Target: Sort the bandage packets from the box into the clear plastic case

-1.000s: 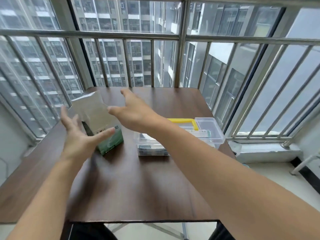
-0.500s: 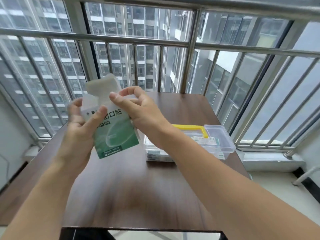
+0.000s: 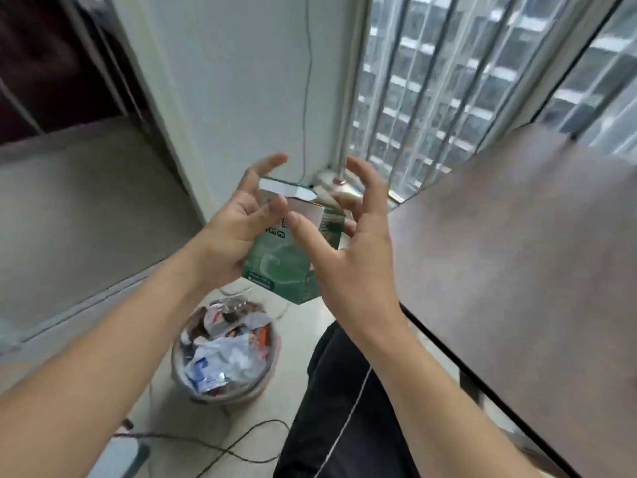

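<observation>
The green and white bandage box (image 3: pixel 275 263) hangs in the air between both hands, tilted, with its white top flap open. My left hand (image 3: pixel 231 236) grips its left side, thumb across the front. My right hand (image 3: pixel 348 257) holds the right side: its thumb lies on the front face and its arched fingers reach over and behind the box. No bandage packets show, and the clear plastic case is out of view.
The brown table (image 3: pixel 517 257) fills the right side. Directly below the box stands a round waste bin (image 3: pixel 224 360) full of wrappers. My leg in black trousers (image 3: pixel 344 401) is beside it. Cables (image 3: pixel 241 443) cross the floor; wall and barred window lie behind.
My head has swung left, away from the table and the case. The box, picked up off the table by my left hand, is now held by both hands over the waste bin.
</observation>
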Available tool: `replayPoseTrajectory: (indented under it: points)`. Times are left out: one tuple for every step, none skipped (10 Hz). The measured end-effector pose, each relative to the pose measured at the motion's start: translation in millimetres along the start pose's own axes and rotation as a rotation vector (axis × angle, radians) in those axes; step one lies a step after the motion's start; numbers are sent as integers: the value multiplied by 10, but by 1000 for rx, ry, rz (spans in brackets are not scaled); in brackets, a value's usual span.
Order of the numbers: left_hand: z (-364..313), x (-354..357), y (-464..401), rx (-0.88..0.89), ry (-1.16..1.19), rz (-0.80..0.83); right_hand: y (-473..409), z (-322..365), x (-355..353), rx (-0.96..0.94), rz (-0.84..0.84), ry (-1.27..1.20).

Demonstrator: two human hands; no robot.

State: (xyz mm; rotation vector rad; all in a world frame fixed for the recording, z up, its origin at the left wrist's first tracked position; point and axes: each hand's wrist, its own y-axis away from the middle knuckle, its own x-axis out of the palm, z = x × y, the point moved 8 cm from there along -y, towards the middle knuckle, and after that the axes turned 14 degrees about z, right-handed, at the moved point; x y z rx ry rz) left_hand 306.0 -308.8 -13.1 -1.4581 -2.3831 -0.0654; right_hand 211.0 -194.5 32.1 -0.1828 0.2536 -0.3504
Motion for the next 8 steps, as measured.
replayPoseTrajectory:
  points:
    - [421, -688, 469, -58, -24, -238, -156, -683, 690, 133, 163, 37]
    - [1035, -1394, 1005, -203, -172, -561, -147, -1547, 1296, 396, 360, -33]
    - [1759, -1860, 1461, -350, -375, -759, 84, -2159, 1648, 679, 482, -168]
    - [2351, -2071, 1740, -409, -522, -871, 321, -2582, 1675, 803, 531, -101]
    - [2788, -2187, 1894, -477, -592, -906, 534, -2854, 1574, 862, 530, -24]
    - [3000, -2210, 2042, -545, -589, -952, 649, -2911, 1474, 855, 545, 49]
    - [2905, -2152, 2038, -536, -579, -1006, 665, -2865, 1424, 833, 528, 54]
    - [2651, -2123, 1967, -512, -583, -1045, 531, -2559, 1385, 753, 521, 36]
